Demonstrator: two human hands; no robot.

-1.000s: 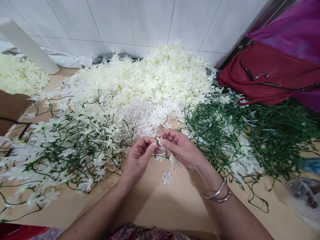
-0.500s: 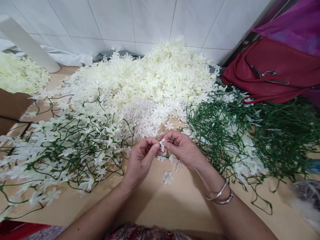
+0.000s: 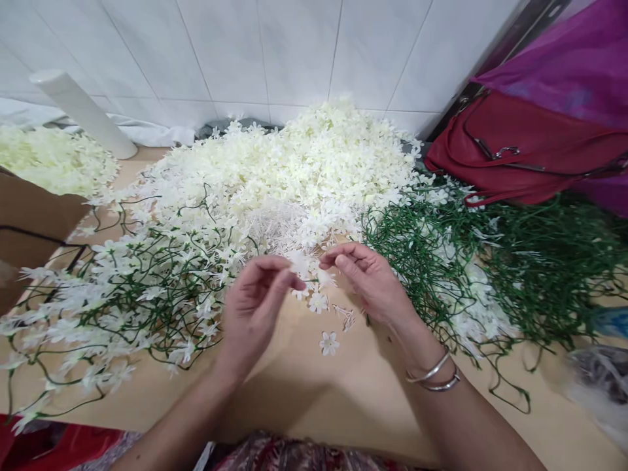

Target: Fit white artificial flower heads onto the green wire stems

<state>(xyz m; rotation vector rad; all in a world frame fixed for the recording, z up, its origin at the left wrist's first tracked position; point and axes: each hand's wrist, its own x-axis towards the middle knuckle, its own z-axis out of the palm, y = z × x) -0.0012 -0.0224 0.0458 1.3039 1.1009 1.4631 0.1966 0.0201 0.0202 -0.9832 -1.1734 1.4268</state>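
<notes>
My left hand is closed in a pinch, and a motion-blurred white artificial flower shows at its fingertips. To its right, a short gap away, my right hand has thumb and fingers drawn together; whether anything small is between them cannot be made out. Below the hands, a loose white flower head lies flat on the table. Another flower head and a few small white stamen pieces lie just under my fingers.
White flowers on green stems spread at the left. A tall heap of cream petals backs onto the tiled wall. Green stems pile at the right, below a red handbag. A white roll leans at the back left.
My hands were together at one small white flower; now they are apart, the left drawn leftward with the flower. The view has shifted slightly.
</notes>
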